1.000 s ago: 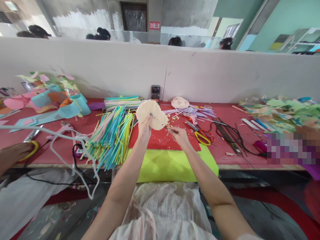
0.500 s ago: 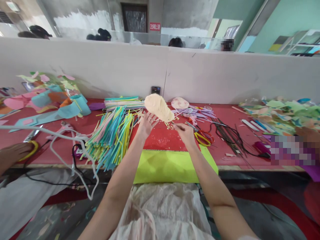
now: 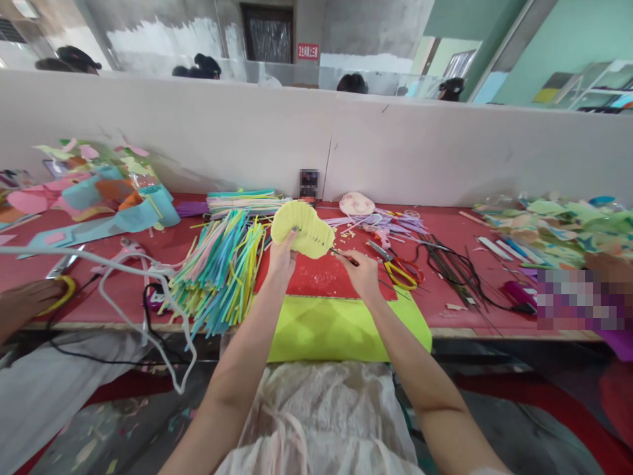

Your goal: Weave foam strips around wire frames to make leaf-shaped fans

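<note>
Raised over the red work mat is a pale yellow, curved piece with rows of ridges or slits on its face. My left hand grips it from below on the left, fingers closed on its edge. In my right hand is a thin tool with a dark handle, its point by the piece's lower right edge; whether it touches I cannot tell. Small pale crumbs lie behind the piece. Bright yellow-green sheet material hangs over the table's front edge below my forearms.
Left of the mat lies a heap of coloured strips. Scissors, dark thin rods and a black cable lie right. A round pale piece sits at the back. A co-worker's hand with yellow-handled scissors is at far left.
The piece has turned, showing its slit face, and shifted slightly left and down. My left fingers, spread before, now close on it. My right hand has moved slightly down with the tool.
</note>
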Demonstrator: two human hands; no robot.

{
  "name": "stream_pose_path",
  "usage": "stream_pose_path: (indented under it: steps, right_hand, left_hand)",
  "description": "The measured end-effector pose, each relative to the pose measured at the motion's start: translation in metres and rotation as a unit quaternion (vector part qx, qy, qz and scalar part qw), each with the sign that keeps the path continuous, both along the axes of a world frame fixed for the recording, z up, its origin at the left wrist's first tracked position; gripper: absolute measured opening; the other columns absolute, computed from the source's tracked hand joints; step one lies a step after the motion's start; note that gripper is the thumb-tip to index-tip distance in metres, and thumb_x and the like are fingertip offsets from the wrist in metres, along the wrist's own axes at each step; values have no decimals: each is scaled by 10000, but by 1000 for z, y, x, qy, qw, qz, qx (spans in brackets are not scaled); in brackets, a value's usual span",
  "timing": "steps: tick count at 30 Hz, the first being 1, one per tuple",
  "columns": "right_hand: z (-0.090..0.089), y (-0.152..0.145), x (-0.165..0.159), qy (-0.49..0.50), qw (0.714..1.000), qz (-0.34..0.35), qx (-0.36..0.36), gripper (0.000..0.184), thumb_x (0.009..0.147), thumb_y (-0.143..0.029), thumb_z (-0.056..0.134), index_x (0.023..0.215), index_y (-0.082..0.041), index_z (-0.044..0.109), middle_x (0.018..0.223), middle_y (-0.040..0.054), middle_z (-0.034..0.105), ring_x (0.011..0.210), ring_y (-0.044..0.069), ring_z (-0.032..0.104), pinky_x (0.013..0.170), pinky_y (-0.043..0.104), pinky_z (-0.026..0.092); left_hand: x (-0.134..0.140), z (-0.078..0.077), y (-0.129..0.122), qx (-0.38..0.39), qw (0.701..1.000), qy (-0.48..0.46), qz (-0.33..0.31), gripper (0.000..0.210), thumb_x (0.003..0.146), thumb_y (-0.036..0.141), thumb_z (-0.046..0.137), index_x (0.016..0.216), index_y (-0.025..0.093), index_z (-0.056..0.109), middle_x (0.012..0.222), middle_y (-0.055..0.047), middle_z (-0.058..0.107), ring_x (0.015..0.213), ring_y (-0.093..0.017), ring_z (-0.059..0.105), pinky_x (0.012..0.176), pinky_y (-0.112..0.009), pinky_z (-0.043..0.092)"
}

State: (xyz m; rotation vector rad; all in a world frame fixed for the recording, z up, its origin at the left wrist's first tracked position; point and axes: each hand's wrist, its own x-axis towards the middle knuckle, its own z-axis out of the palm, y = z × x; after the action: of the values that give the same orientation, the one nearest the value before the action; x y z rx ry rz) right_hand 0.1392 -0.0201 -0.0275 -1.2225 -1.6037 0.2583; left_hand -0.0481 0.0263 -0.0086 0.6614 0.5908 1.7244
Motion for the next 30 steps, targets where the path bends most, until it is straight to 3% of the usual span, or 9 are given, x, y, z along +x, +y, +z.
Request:
stream_pose_path:
  steps: [11, 16, 21, 30]
  right_hand:
    - [-4, -3, -2, 8, 1000, -6, 5, 243, 831, -390, 564, 864, -195, 705, 879, 68, 717, 769, 203, 655, 751, 318, 499]
    - [8, 1, 9, -22, 999, 28, -25, 257, 831, -405, 554, 884, -196, 693, 883, 68, 709, 786, 201, 644, 749, 316, 488]
    - [21, 6, 12, -42, 997, 43, -44, 249, 807, -414, 578, 840, -190, 681, 817, 63, 702, 701, 186, 615, 693, 303, 468]
    - [19, 4, 14, -35, 994, 67, -78, 238, 829, -396, 543, 773, -176, 614, 707, 34, 647, 638, 156, 565, 622, 265, 422]
  left_hand:
    - [-8, 0, -2, -36, 999, 16, 31, 365, 639, 238, 760, 990, 196, 669, 1125, -83, 662, 992, -195, 640, 886, -324, 501]
    - [-15, -1, -3, -32, 997, 72, 17, 386, 570, 225, 796, 927, 128, 684, 975, -112, 704, 909, -220, 665, 881, -372, 500]
    - [-10, -1, -6, -35, 996, 76, 19, 409, 572, 206, 790, 958, 139, 673, 988, -113, 700, 941, -217, 657, 910, -386, 479]
    - [-4, 2, -11, -17, 998, 54, 10, 395, 588, 214, 785, 961, 138, 682, 987, -112, 704, 979, -237, 647, 929, -385, 470]
